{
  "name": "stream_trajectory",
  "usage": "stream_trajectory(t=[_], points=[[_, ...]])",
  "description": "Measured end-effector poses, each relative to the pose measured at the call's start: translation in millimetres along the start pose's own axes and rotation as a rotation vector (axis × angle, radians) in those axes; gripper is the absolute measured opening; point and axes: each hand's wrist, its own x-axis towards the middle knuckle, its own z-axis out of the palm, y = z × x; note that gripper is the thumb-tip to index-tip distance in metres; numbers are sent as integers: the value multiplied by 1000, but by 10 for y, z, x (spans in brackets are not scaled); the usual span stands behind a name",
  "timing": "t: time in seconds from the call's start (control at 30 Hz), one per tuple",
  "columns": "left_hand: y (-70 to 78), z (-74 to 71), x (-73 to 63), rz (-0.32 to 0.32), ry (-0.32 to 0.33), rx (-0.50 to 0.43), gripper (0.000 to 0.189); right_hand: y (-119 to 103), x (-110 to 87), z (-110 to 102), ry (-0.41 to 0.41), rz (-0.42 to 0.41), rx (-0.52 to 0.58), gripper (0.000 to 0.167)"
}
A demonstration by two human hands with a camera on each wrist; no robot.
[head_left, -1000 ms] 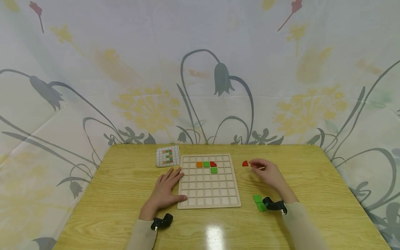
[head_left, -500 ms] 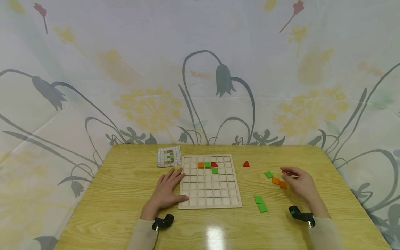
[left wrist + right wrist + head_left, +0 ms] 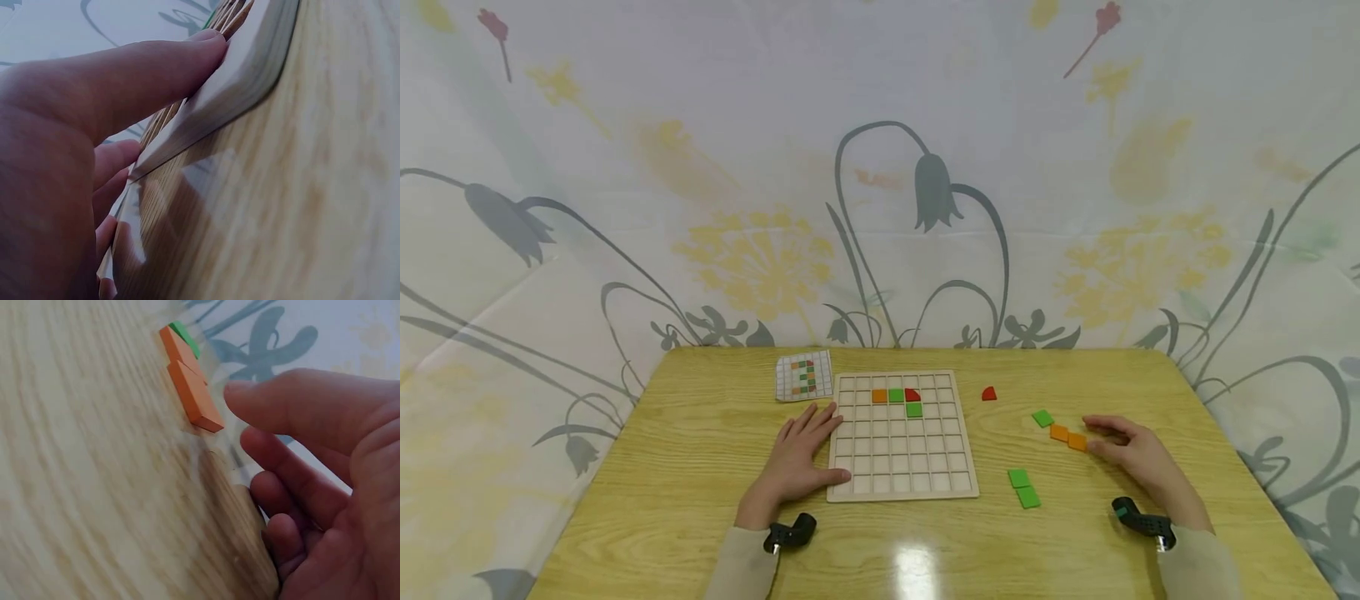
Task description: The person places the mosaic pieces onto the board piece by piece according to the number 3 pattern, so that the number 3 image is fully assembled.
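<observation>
A wooden grid board (image 3: 919, 467) lies on the table, bearing an orange tile (image 3: 879, 396), a green tile (image 3: 896, 395), a red quarter-round tile (image 3: 912, 395) and another green tile (image 3: 913, 410). My left hand (image 3: 798, 461) rests along its left edge with fingers spread; the thumb (image 3: 156, 72) lies over the near corner. Beside two orange tiles (image 3: 1068, 437) on the right, my right hand (image 3: 1138, 457) hovers with loosely bent fingers and nothing between them. In the right wrist view a small gap separates the thumb (image 3: 281, 400) from the nearer orange tile (image 3: 195, 397).
A printed pattern card (image 3: 803, 375) lies behind the left hand. Right of the board are a loose red quarter-round tile (image 3: 989, 393), a green tile (image 3: 1042, 418) touching the orange ones, and two more green tiles (image 3: 1023, 488). A flowered cloth (image 3: 880, 208) hangs behind the table.
My right hand has moved from the loose red tile, rightward and nearer to me, to the right end of the orange tiles. The red tile stays on the table. My left hand has kept still.
</observation>
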Motion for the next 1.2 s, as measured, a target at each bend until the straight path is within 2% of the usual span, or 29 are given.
stream_trajectory(t=[0.4,0.67,0.9,1.2], points=[[9,9,-22,-3,13,-4,89,7,9,-16,-16,-29,-20,54],[13,-6,-3,4,17,-10,88,-25,-2,9,-26,14,5,53],[16,-16,-8,-9,10,-11,88,-52,-2,19,-9,42,-62,49],[17,-8,-1,-15,4,-14,88,-55,-1,48,-15,50,-49,55]])
